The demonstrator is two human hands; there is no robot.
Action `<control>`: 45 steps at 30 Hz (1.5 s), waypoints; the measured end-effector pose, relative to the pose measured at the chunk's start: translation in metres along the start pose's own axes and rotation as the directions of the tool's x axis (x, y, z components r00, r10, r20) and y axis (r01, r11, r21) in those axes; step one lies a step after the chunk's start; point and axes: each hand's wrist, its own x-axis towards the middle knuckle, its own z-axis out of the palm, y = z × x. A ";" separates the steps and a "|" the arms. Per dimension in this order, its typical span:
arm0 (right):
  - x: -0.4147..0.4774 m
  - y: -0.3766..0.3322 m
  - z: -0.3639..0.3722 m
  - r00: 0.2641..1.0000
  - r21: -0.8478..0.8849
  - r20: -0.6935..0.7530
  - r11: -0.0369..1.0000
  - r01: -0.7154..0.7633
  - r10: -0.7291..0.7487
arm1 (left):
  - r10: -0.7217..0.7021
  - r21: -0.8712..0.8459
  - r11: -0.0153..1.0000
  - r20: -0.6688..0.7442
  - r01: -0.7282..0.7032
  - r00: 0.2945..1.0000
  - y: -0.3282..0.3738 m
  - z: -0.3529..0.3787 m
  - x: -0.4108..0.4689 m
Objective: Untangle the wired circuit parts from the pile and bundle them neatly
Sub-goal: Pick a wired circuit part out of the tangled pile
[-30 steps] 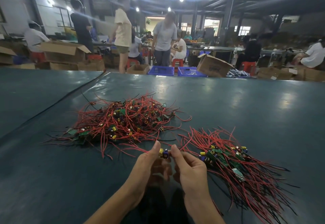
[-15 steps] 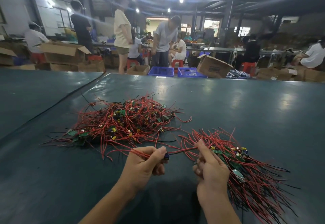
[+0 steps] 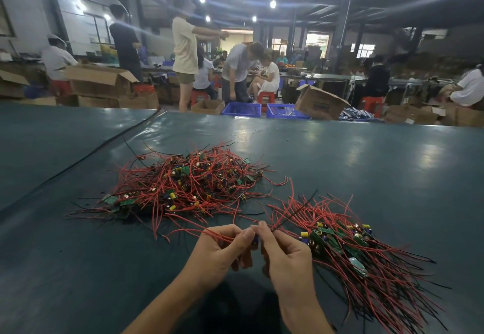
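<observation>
The wired circuit part (image 3: 255,239) being worked sits at the near middle of the tabletop (image 3: 366,166), held between both hands; the left hand (image 3: 220,250) has thumb and fingers curled and pinches the part's red lead (image 3: 217,236), which trails off to the left; the right hand (image 3: 285,257), fingers likewise curled, pinches the part at its small blue component; the part looks very light, and its leads are thin and limp with some spring, so they will likely snag on neighbours rather than slide free; the only stiff bit is the component end, and the joints where leads meet it are probably the weak spot; the safer hold seems to be that stiff end, with the lead drawn gently through the other fingers instead of tugged; the insulation looks smooth and may slip in a loose pinch; by count there is one part in hand and two heaps: the tangled pile (image 3: 188,187) farther off to the left, and the bundle (image 3: 348,250) to the near right, its green boards gathered and its leads fanned towards the near right; the parts in each heap overlap too much to count; leads come in two colours, red and black.
</observation>
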 end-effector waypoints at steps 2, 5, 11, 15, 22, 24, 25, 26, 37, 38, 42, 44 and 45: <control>0.005 -0.001 -0.006 0.992 0.084 -0.096 0.994 -0.070 0.078 | -0.011 0.002 1.000 0.007 0.011 1.000 0.000 0.000 0.000; 0.013 -0.004 -0.017 0.965 0.180 -0.218 0.978 -0.105 0.144 | -0.026 -0.009 1.000 0.006 0.026 1.000 0.003 -0.001 0.001; 0.019 -0.013 -0.034 0.946 0.369 -0.294 0.929 -0.022 0.139 | -0.015 -0.006 1.000 0.024 0.015 1.000 0.007 -0.008 0.002; 0.016 -0.012 -0.030 0.949 0.315 -0.305 0.949 0.024 0.078 | -0.013 -0.018 1.000 0.002 0.013 1.000 0.006 -0.012 0.003; -0.004 0.006 0.002 0.985 -0.018 0.168 0.999 0.038 -0.034 | -0.017 -0.054 0.998 0.159 0.026 0.987 0.002 -0.003 0.001; -0.008 0.005 0.006 0.974 -0.040 0.225 0.999 0.037 -0.027 | -0.032 -0.011 0.999 0.183 0.035 0.983 0.000 -0.003 0.001; -0.008 0.004 0.005 0.972 -0.059 0.233 0.997 0.053 -0.038 | -0.041 0.023 0.999 0.170 0.037 0.985 -0.002 -0.005 0.002; -0.009 0.002 0.004 0.973 -0.078 0.224 0.995 0.070 -0.051 | -0.043 0.068 0.997 0.156 0.033 0.987 -0.003 -0.007 0.002; 0.012 -0.007 -0.026 0.944 0.259 -0.275 0.959 -0.112 0.185 | 0.395 0.931 0.357 -0.218 0.069 0.892 -0.029 -0.057 0.013; 0.013 -0.009 -0.029 0.933 0.324 -0.287 0.939 -0.118 0.217 | 0.364 0.934 0.327 -0.264 0.143 0.893 -0.031 -0.063 0.014; 0.014 -0.015 -0.036 0.915 0.541 -0.275 0.834 -0.107 0.296 | 0.100 0.882 0.286 -0.417 0.375 0.903 -0.038 -0.088 0.015; 0.014 -0.016 -0.038 0.924 0.555 -0.265 0.827 -0.088 0.276 | -0.030 0.844 0.291 -0.461 0.449 0.887 -0.039 -0.096 0.017; 0.014 -0.017 -0.037 0.929 0.543 -0.264 0.836 -0.078 0.259 | -0.055 0.831 0.309 -0.470 0.462 0.881 -0.039 -0.097 0.018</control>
